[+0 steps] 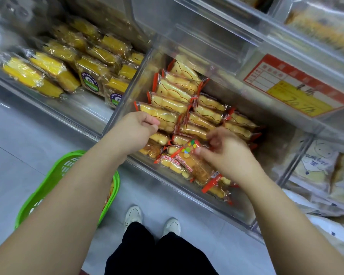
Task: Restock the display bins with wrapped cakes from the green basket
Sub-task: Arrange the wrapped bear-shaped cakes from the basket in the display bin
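Both hands work over the clear display bin (pixel 115 124) of red-edged wrapped cakes. The left hand (pixel 136 129) pinches the end of a wrapped cake (pixel 159 116) in the stacked row, a narrow grip. The right hand (pixel 224 153) holds another wrapped cake (pixel 195 165) by its wrapper (printed side up) above the front pile. The green basket (pixel 54 179) sits on the floor, lower left.

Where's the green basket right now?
The green basket sits on the floor at lower left in the head view, under the left forearm, in front of the clear bin of yellow cakes.
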Tool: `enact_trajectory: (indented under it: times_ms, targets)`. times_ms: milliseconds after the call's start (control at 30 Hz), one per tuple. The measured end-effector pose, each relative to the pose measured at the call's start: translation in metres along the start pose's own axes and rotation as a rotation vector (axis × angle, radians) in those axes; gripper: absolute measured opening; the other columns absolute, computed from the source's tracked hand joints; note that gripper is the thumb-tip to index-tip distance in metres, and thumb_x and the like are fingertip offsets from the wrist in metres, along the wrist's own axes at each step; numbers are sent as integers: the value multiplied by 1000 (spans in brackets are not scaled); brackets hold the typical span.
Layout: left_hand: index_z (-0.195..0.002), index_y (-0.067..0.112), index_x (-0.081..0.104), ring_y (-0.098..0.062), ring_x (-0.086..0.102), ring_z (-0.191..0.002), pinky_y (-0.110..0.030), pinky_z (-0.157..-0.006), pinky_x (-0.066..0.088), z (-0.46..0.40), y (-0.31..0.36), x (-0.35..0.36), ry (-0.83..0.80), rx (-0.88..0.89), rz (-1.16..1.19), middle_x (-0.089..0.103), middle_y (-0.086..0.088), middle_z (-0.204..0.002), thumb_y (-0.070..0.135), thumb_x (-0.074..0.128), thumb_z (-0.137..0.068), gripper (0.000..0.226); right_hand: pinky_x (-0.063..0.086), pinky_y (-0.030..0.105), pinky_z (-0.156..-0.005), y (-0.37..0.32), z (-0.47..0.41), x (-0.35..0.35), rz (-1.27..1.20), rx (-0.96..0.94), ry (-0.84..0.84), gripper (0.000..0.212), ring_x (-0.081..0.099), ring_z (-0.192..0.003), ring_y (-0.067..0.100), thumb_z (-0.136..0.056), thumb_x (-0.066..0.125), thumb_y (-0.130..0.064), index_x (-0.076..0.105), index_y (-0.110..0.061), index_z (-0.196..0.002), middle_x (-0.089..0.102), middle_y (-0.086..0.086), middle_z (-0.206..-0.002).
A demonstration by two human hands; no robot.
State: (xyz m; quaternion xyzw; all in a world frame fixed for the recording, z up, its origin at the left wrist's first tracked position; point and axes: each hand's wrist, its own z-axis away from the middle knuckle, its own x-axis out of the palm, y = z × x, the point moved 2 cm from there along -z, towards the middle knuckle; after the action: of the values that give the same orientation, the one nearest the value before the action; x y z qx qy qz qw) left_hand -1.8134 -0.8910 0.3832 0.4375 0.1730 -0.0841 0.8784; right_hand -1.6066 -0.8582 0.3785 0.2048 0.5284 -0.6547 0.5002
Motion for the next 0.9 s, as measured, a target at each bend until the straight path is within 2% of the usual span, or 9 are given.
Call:
enact_trajectory:
  times_ms: [100, 233, 367, 467, 567, 633, 700, 800, 900]
  targets:
    - [-96, 24, 64, -17, 59, -93, -23, -66, 45, 5, 1, -1, -2, 62, -102, 65, 0, -97, 24, 56, -92, 9, 45, 29, -83, 9, 17, 13, 129, 43, -139, 76, 55, -112, 19, -70, 73, -51, 42, -21, -132, 57, -1, -123]
    - [-88, 27, 67, -18, 64, -87, -34, -78, 50, 11, 2, 5, -88, 100, -199, 69, 4, -88, 38, 56, -89, 16, 42, 25, -72, -3, 24, 11, -47, -73, 103, 51, 55, -95, 11, -69, 79, -35, 59, -25, -114, 60, -8, -102]
    - [-96, 23, 66, -13, 69, -76, -32, -75, 54, 12, 5, 8, -168, 56, -99, 72, 4, -82, 62, 43, -84, 47, 47, 32, -66, -28, 32, 12, 51, -387, 351, 41, 55, -93, 24, -64, 81, -10, 65, -17, -101, 57, 3, -97]
    - [-97, 26, 62, -14, 67, -72, -30, -70, 55, 13, 3, 5, -204, 79, -38, 70, -3, -87, 44, 60, -83, 23, 44, 28, -72, -32, 35, 14, -2, -515, 321, 37, 49, -99, 18, -66, 80, -8, 66, -15, -99, 53, 5, -102]
    - [-107, 31, 56, -19, 66, -81, -36, -73, 55, 12, -1, -2, -227, 128, 20, 65, -5, -101, 17, 69, -82, 32, 43, 18, -90, -25, 32, 13, -351, -340, 99, 49, 46, -107, 1, -67, 80, -26, 56, -35, -109, 45, -8, -116]
    - [-106, 34, 53, -19, 67, -85, -35, -72, 55, 12, -2, -9, -206, 155, 98, 65, -4, -103, 9, 69, -81, 39, 44, 14, -91, -19, 29, 13, -549, -131, 32, 54, 49, -108, -4, -72, 75, -35, 46, -42, -118, 46, -12, -123]
    - [-102, 35, 53, -17, 69, -81, -31, -71, 55, 12, -3, -12, -185, 173, 188, 67, -4, -100, 3, 66, -81, 40, 49, 16, -86, -13, 25, 15, -685, 18, 31, 56, 56, -106, 0, -79, 70, -35, 43, -34, -128, 54, -10, -122]
    - [-99, 34, 54, -13, 70, -85, -31, -78, 54, 11, -4, -12, -170, 208, 169, 67, -1, -104, -1, 66, -80, 42, 51, 11, -72, -12, 19, 22, -839, 70, -48, 62, 65, -91, 0, -81, 68, -32, 40, -25, -136, 66, -9, -99]
    - [-95, 33, 55, -13, 65, -95, -29, -80, 53, 10, -5, -11, -99, 251, 13, 63, 4, -107, -1, 66, -79, 40, 49, 19, -73, -16, 13, 31, -673, 26, -11, 43, 62, -86, 9, -78, 72, -31, 56, -22, -116, 65, -6, -90]
